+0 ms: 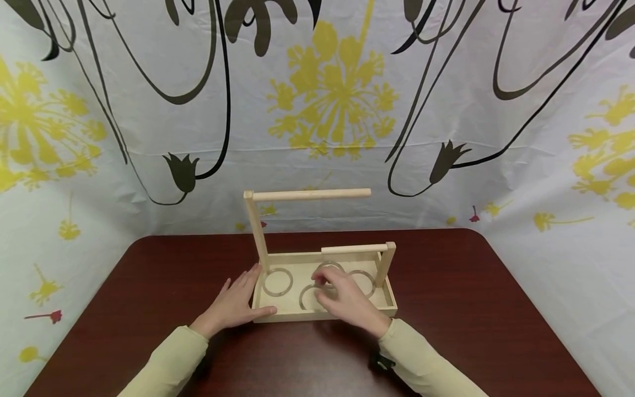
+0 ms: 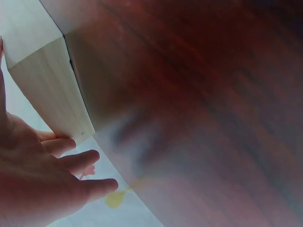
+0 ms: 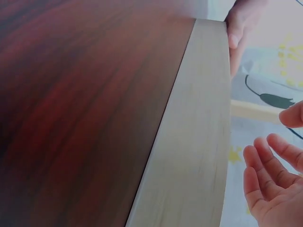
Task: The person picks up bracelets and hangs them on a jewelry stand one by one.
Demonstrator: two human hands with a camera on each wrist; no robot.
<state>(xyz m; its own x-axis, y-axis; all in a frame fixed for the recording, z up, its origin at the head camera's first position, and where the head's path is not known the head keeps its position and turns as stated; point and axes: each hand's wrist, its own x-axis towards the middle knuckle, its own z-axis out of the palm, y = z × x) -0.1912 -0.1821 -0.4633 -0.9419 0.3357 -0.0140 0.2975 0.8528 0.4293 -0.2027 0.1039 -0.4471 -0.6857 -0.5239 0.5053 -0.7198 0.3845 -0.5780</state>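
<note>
A shallow wooden tray (image 1: 292,316) holds several thin greyish rings lying flat: a left ring (image 1: 263,282), a front ring (image 1: 301,299), a back ring (image 1: 329,263) and a right ring (image 1: 373,281). My left hand (image 1: 235,303) rests against the tray's left end, fingers extended, with the thumb along the front wall. Over the middle rings is my right hand (image 1: 347,300), its fingers loosely bent and the thumb apart from them. In the right wrist view no ring shows between the right hand's fingers (image 3: 279,177). It partly hides the front and back rings.
A tall post (image 1: 256,231) at the tray's left carries a long dowel (image 1: 312,194) pointing right. At the right, a shorter post (image 1: 386,264) carries a lower dowel (image 1: 354,249) pointing left. The dark red table (image 1: 446,298) meets a patterned curtain (image 1: 307,176) behind.
</note>
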